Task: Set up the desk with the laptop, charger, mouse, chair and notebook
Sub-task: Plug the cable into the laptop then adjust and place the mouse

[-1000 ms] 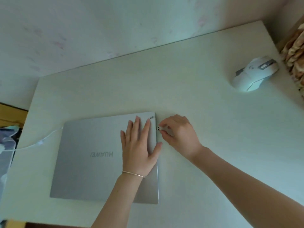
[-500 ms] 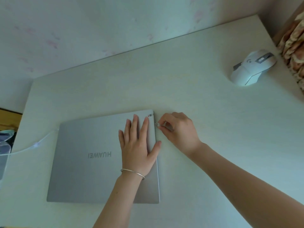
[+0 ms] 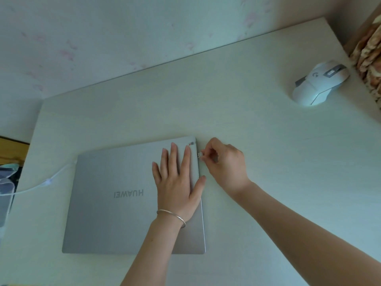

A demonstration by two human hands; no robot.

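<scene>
A closed silver laptop [image 3: 115,199] lies flat on the pale desk [image 3: 237,104], its logo upside down to me. My left hand [image 3: 177,182] presses flat on the lid near its right edge, fingers straight. My right hand [image 3: 222,162] pinches a small USB plug [image 3: 199,155] right at the laptop's right side, near the far corner. A white charger cable [image 3: 51,179] runs from the laptop's left side off the desk's left edge. A white mouse [image 3: 319,82] sits at the far right of the desk.
A wall with faint pink marks rises behind the desk. Patterned fabric [image 3: 369,56] hangs just past the desk's right edge beside the mouse. A bag-like object [image 3: 6,182] and a wooden surface [image 3: 12,149] lie left of the desk.
My right hand has held the small plug against the laptop's right side throughout, with little visible movement. My left hand has stayed flat on the lid. The camera shifted a little.
</scene>
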